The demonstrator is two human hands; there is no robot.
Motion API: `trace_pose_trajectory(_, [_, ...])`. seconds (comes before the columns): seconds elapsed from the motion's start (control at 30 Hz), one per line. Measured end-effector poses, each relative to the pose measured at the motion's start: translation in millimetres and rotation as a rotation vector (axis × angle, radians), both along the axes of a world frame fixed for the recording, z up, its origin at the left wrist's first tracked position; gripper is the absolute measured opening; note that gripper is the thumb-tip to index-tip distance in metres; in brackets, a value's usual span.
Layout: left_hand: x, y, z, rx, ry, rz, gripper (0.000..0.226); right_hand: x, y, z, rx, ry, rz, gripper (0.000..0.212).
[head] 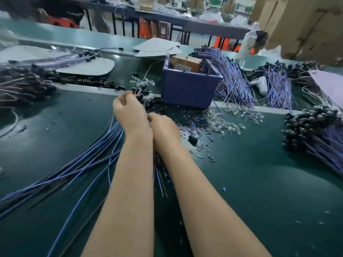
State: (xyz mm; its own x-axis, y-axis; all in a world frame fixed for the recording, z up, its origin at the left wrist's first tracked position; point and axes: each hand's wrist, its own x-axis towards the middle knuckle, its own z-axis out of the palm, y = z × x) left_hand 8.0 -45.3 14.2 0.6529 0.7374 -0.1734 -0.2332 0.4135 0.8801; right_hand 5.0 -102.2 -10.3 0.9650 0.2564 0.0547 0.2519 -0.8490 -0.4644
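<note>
Left hand (130, 113): fingers curled, pinching wire bundle (96, 158) just below its clear bulb ends (143, 84). Bundle at middle of table (259, 182), tails fanning toward near-left corner. Right hand (165, 131): touching left wrist, fingers curled under, back to camera; cannot tell whether pinching anything. Purple box (189, 89) just beyond hands. Heap of loose clear bulbs (222, 124) right of hands. Black-capped wire pile (315, 130) at right edge.
</note>
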Motion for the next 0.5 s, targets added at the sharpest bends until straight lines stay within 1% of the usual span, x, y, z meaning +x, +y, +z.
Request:
trace_pose_trajectory(0.03, [0.2,4.1,0.4,-0.01,-0.007,0.015,0.014,0.5,6.2,-1.2,-0.049,-0.012,0.005,0.024])
trace_pose_trajectory(0.1, [0.9,8.9,1.3,-0.025,-0.006,0.019,0.015,1.2,14.3,-1.3,-0.079,-0.018,-0.031,0.027])
trace_pose_trajectory(0.2, [1.2,11.8,3.5,-0.042,-0.018,0.019,0.015,0.8,19.5,1.2,-0.031,0.002,-0.078,0.027])
trace_pose_trajectory(0.3, [-0.1,11.3,5.5,-0.042,-0.021,0.025,0.015,0.2,20.0,0.2,0.069,0.003,-0.109,0.02])
trace_pose_trajectory(0.33, [-0.3,10.6,5.8,-0.037,-0.027,0.028,0.016,-0.2,18.8,0.0,0.165,0.011,-0.14,0.018])
trace_pose_trajectory(0.4, [-0.3,9.4,6.1,0.001,-0.041,0.04,0.015,2.2,15.1,1.8,0.445,0.081,-0.214,0.022])
trace_pose_trajectory(0.47, [-0.6,6.9,5.9,0.118,-0.026,0.044,0.014,7.7,5.5,8.7,0.706,0.146,-0.256,0.031])
trace_pose_trajectory(0.5, [-0.9,4.6,5.9,0.199,-0.012,0.03,0.015,10.9,-2.4,14.1,0.826,0.168,-0.256,0.029])
